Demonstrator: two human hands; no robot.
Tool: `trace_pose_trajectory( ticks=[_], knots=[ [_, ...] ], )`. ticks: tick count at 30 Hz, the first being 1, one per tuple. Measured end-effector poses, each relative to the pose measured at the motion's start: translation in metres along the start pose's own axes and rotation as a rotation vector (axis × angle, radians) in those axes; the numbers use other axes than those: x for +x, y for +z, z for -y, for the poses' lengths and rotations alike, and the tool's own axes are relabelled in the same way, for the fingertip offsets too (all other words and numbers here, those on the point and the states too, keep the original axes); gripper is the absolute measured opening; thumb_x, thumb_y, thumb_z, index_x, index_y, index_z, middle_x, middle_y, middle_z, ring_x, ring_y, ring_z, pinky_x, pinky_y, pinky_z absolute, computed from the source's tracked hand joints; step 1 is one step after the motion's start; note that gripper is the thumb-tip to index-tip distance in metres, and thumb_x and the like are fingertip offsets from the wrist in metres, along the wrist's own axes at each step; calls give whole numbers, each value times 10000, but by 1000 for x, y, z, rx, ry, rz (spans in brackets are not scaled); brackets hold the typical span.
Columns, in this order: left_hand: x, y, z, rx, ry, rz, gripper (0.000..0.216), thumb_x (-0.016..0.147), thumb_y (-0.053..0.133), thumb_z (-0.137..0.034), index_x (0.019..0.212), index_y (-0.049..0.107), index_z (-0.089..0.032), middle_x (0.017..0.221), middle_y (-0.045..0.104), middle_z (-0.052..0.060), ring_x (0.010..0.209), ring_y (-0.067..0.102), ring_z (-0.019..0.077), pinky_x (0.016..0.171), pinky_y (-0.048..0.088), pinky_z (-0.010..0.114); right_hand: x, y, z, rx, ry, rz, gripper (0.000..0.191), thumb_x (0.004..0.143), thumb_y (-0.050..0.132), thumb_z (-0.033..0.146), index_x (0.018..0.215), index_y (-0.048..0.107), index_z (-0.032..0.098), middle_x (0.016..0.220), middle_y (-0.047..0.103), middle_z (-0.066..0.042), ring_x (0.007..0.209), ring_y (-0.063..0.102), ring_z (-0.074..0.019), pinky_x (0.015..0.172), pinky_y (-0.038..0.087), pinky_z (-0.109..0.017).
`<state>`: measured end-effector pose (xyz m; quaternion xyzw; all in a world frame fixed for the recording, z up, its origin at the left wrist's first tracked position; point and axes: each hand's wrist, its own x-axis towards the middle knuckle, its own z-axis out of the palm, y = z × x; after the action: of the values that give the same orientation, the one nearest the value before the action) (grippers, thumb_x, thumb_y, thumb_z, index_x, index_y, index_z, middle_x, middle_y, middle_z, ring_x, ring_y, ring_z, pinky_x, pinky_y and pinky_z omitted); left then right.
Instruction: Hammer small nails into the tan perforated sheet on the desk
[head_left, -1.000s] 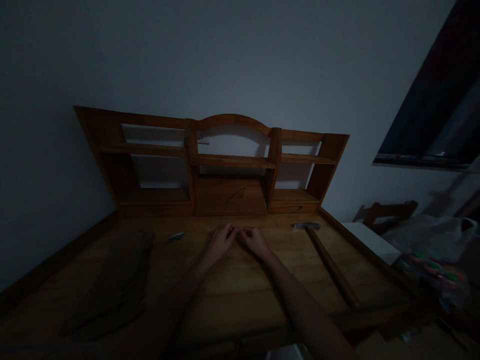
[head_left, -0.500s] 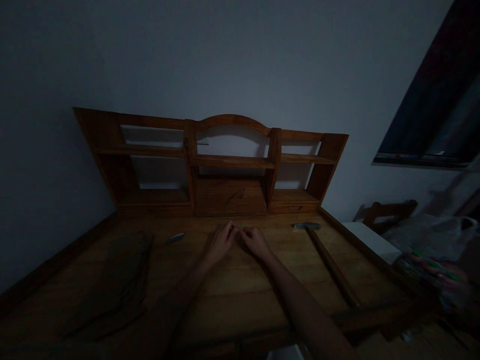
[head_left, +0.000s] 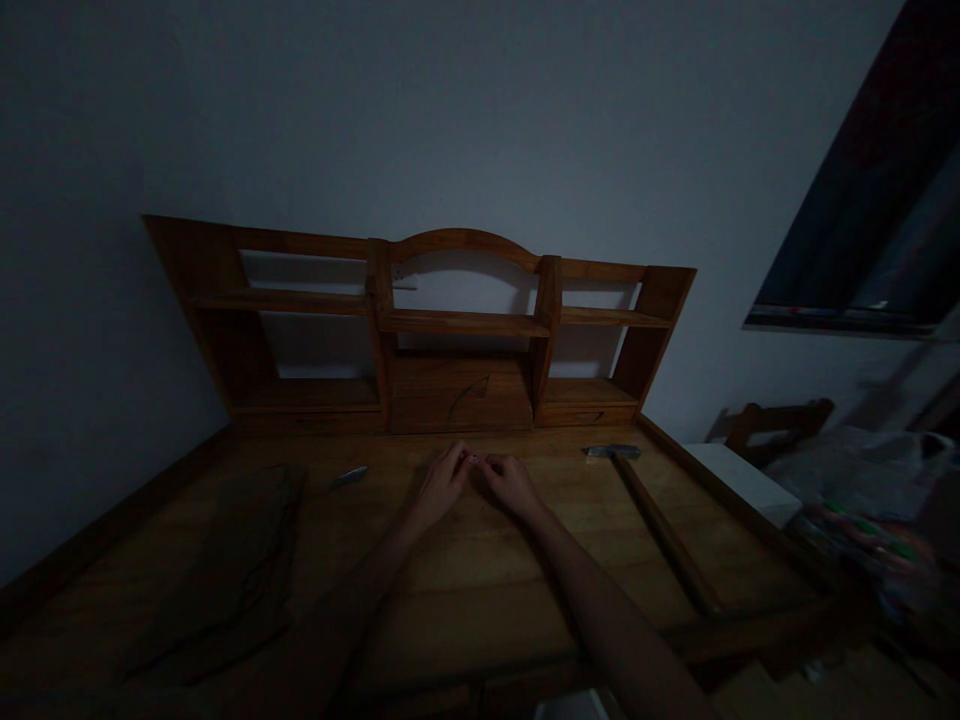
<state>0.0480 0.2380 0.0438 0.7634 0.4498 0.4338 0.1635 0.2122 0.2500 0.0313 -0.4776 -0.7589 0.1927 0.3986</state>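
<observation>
Over the middle of the wooden desk (head_left: 465,610), my left hand (head_left: 444,477) and my right hand (head_left: 511,482) meet with their fingertips nearly touching. Both are closed in a pinch around something tiny, with a small pale and reddish spot showing between them; it is too small and dark to name. Left of my left hand lies a small grey metal piece (head_left: 350,477), perhaps a blade or folded knife. To the right of my right hand lies a hammer (head_left: 664,535) with a metal head and a long wooden handle.
A dark folded cloth (head_left: 225,560) lies on the desk's left side. A wooden shelf unit (head_left: 465,322) stands along the back against the wall. Beyond the right edge are a white surface (head_left: 742,480), a wooden chair (head_left: 780,425) and plastic bags (head_left: 862,470).
Hardly anything differs. My hands stay together at the same place, with the fingertips shifted very slightly. The desk items have not moved.
</observation>
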Motion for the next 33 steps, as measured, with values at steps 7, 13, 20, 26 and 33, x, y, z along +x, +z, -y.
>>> trace_pose_trajectory(
  ticks=[7,13,20,26,33],
  knots=[
    [-2,1,-1,-34,-49,-14,209,948,370,-405,936,489,-234,879,610,14,830,594,166,776,447,288,-1,0,1,13,-3,-1,473,926,411,468,637,611,150,565,564,8,537,510,-115,517,305,-213],
    [-3,0,-3,-79,-81,10,204,948,362,-403,986,470,-234,947,625,30,886,617,178,822,458,306,0,-1,0,23,-27,3,481,939,388,457,647,617,152,572,556,8,552,512,-120,513,298,-214],
    [-3,1,-1,-90,-45,9,174,940,399,-389,979,463,-232,922,613,13,862,613,161,799,454,282,0,-1,-3,22,-49,5,450,938,407,437,658,620,156,596,582,1,579,528,-130,528,310,-213],
    [-3,1,-1,-95,-57,12,179,938,401,-402,982,455,-236,904,615,5,847,614,160,790,454,278,0,-1,-3,8,-61,6,441,943,407,430,695,649,158,631,620,-12,607,548,-135,560,332,-213],
    [-4,-1,-4,-105,-61,33,179,942,392,-401,984,447,-236,921,609,9,860,613,161,798,456,281,0,0,-4,-21,-47,-12,471,941,409,465,666,640,161,590,585,-5,580,526,-130,532,309,-215]
  ],
)
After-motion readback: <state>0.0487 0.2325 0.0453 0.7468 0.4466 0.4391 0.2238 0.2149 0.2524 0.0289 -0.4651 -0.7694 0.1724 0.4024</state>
